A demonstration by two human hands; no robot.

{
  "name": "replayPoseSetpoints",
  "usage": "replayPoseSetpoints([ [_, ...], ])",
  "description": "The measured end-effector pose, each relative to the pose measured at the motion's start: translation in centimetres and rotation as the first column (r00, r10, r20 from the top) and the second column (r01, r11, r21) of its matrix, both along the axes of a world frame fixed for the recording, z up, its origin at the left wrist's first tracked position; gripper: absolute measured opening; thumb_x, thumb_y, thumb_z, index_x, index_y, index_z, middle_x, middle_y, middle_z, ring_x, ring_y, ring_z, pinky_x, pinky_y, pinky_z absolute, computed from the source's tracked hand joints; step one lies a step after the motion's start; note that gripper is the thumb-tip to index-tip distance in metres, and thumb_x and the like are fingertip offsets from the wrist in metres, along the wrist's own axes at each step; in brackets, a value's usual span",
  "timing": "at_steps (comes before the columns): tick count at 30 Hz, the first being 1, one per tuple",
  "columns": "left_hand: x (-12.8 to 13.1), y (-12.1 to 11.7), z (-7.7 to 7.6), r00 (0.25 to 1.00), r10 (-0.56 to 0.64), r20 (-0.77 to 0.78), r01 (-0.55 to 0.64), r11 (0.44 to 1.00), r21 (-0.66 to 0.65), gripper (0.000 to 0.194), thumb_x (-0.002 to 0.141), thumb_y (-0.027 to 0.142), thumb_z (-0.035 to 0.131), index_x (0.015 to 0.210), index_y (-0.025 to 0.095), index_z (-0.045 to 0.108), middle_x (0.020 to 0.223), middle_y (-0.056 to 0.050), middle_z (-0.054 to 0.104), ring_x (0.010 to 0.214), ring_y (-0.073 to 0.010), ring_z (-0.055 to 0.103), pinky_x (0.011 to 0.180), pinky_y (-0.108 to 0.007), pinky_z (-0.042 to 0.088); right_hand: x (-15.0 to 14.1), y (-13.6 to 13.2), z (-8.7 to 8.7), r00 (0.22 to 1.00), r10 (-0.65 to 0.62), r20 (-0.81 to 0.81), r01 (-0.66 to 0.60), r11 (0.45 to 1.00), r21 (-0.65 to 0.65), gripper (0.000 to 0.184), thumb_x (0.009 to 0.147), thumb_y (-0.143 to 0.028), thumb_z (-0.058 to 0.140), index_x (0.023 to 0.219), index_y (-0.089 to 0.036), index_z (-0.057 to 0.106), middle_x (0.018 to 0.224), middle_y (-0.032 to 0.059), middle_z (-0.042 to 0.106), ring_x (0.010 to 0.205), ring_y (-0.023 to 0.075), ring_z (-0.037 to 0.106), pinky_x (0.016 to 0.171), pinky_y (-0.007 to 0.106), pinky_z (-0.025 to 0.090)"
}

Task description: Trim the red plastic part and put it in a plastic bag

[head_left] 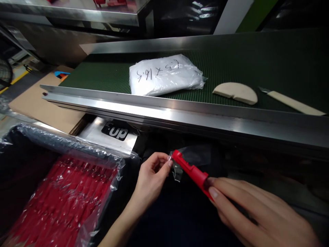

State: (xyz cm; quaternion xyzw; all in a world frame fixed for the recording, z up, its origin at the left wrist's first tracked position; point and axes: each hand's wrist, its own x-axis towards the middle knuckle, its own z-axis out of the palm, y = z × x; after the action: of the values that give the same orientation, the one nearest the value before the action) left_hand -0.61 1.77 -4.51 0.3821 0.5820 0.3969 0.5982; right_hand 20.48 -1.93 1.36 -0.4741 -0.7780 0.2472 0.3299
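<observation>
1. Head view: a person's right hand holds a red plastic part by its near end, the grip closed on it between thumb and fingers, with the piece slanting up and to the left.
2. The left hand pinches the edge of a small clear plastic bag at the far tip of the red part, thumb and fingertips pressed together on the film; the bag's mouth sits around that tip.
3. Both hands work low in the frame, below the steel rail of a conveyor and over a dark lap area.
4. To the left, a dark tray lined with clear film holds a stack of similar red parts.
5. On the green conveyor belt lie a white bag with handwritten figures, a pale half-round piece and, just to its right, a knife with a light handle.
6. A silver pouch printed "up" lies under the rail, beside flat brown cardboard.
</observation>
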Motion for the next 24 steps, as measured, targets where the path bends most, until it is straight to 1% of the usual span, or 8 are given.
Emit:
replayPoseSetpoints([
  [2, 0.1, -0.3, 0.2, 0.999, 0.031, -0.036, -0.029, 0.999, 0.042, 0.017, 0.085, 0.033, 0.065, 0.085, 0.016, 0.064, 0.076, 0.000, 0.062, 0.065, -0.0122, 0.054, 0.061, -0.023, 0.045, 0.2, 0.5, -0.1, 0.975, 0.125, 0.185, -0.156, 0.974, 0.166, 0.027, 0.087, -0.017, 0.061, 0.108, -0.031, 0.070, 0.102, 0.0004, 0.074, 0.093, 0.0211, 0.072, 0.086, 0.028, 0.059],
  [5, -0.2, -0.6, 0.2, 0.992, 0.066, -0.104, -0.055, 0.993, 0.106, 0.018, 0.090, 0.035, 0.061, 0.089, 0.018, 0.065, 0.077, 0.001, 0.063, 0.068, -0.0126, 0.055, 0.064, -0.023, 0.045, 0.4, 0.7, -0.1, 0.904, 0.171, 0.391, -0.291, 0.917, 0.273, 0.024, 0.090, -0.014, 0.056, 0.104, -0.028, 0.071, 0.107, 0.0012, 0.073, 0.100, 0.0192, 0.070, 0.097, 0.028, 0.055],
  [10, -1.0, -0.8, 0.2, 0.975, 0.095, -0.203, -0.041, 0.965, 0.258, 0.013, 0.092, 0.031, 0.061, 0.087, 0.021, 0.068, 0.079, 0.002, 0.064, 0.074, -0.0121, 0.057, 0.068, -0.021, 0.044, 0.3, 1.4, 0.5, 0.764, 0.287, 0.578, -0.562, 0.736, 0.378, 0.040, 0.095, -0.006, 0.033, 0.103, -0.019, 0.069, 0.107, 0.0050, 0.073, 0.102, 0.0198, 0.069, 0.092, 0.032, 0.056],
  [15, -0.8, -1.2, 0.3, 0.960, 0.108, -0.257, 0.022, 0.889, 0.458, 0.008, 0.091, 0.020, 0.062, 0.092, 0.022, 0.069, 0.086, 0.002, 0.065, 0.078, -0.0118, 0.059, 0.071, -0.022, 0.046, 0.0, 1.6, -0.9, 0.873, 0.204, 0.442, -0.409, 0.800, 0.439, 0.031, 0.093, -0.003, 0.039, 0.102, -0.007, 0.067, 0.096, 0.0155, 0.073, 0.091, 0.0258, 0.069, 0.080, 0.040, 0.057],
  [18, -0.4, -1.4, 0.0, 0.946, 0.153, -0.285, 0.031, 0.833, 0.552, 0.011, 0.090, 0.015, 0.061, 0.097, 0.021, 0.068, 0.090, 0.000, 0.065, 0.081, -0.0121, 0.060, 0.073, -0.023, 0.047, -1.0, 1.5, -2.0, 0.922, 0.179, 0.343, -0.322, 0.848, 0.422, 0.019, 0.085, -0.002, 0.059, 0.103, -0.004, 0.066, 0.088, 0.0140, 0.072, 0.080, 0.0242, 0.069, 0.072, 0.037, 0.058],
  [20, -0.2, -1.5, -0.2, 0.933, 0.194, -0.304, 0.028, 0.802, 0.597, 0.013, 0.089, 0.012, 0.061, 0.098, 0.020, 0.067, 0.091, 0.000, 0.065, 0.083, -0.0122, 0.061, 0.075, -0.024, 0.048, -1.9, 1.2, -2.6, 0.980, 0.075, 0.184, -0.147, 0.895, 0.421, 0.020, 0.082, -0.001, 0.063, 0.101, -0.006, 0.065, 0.082, 0.0107, 0.072, 0.074, 0.0199, 0.069, 0.069, 0.031, 0.058],
  [22, -0.2, -1.5, -0.4, 0.913, 0.241, -0.328, 0.021, 0.777, 0.629, 0.015, 0.088, 0.009, 0.062, 0.098, 0.019, 0.065, 0.091, -0.001, 0.065, 0.083, -0.0119, 0.061, 0.077, -0.024, 0.047, -2.8, 0.9, -3.2, 0.993, -0.116, -0.030, 0.119, 0.965, 0.234, 0.017, 0.084, -0.005, 0.063, 0.100, -0.011, 0.065, 0.079, 0.0062, 0.072, 0.069, 0.0147, 0.070, 0.067, 0.023, 0.058],
  [24, -0.3, -1.6, -0.5, 0.895, 0.276, -0.352, 0.018, 0.765, 0.644, 0.015, 0.087, 0.007, 0.063, 0.097, 0.018, 0.064, 0.089, 0.000, 0.064, 0.083, -0.0113, 0.061, 0.077, -0.023, 0.047, -3.5, 0.6, -3.9, 0.902, -0.349, -0.255, 0.320, 0.936, -0.148, 0.013, 0.089, -0.016, 0.062, 0.101, -0.017, 0.066, 0.080, 0.0030, 0.073, 0.067, 0.0124, 0.070, 0.063, 0.018, 0.058],
])
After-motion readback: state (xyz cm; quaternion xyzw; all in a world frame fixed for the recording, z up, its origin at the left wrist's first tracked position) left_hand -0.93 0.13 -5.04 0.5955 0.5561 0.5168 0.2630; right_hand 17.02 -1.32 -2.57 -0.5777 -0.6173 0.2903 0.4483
